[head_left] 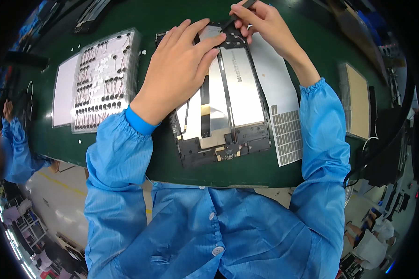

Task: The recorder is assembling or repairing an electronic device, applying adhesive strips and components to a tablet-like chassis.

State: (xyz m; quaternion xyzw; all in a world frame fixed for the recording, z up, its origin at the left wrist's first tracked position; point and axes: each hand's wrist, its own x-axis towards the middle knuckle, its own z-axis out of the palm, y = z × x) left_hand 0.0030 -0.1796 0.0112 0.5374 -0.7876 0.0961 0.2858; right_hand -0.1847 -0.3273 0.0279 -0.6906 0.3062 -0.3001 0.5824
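An opened tablet (239,88) lies on the green table in front of me, its silver battery panels and dark inner frame showing. My left hand (179,65) rests over its upper left part, fingers stretched out and a blue band at the wrist. At the tablet's top edge, my right hand (263,23) pinches slim black tweezers (231,21). Their tip points down at the dark top strip, close to my left fingertips. What exactly the tip touches is too small to tell.
Left of the tablet stands a clear plastic tray (108,49) with rows of small round black parts on wires. A sheet of grey rectangular stickers (287,135) and white paper (277,76) lie to the right. Beyond is a beige board (358,100). A co-worker's hand (8,110) shows far left.
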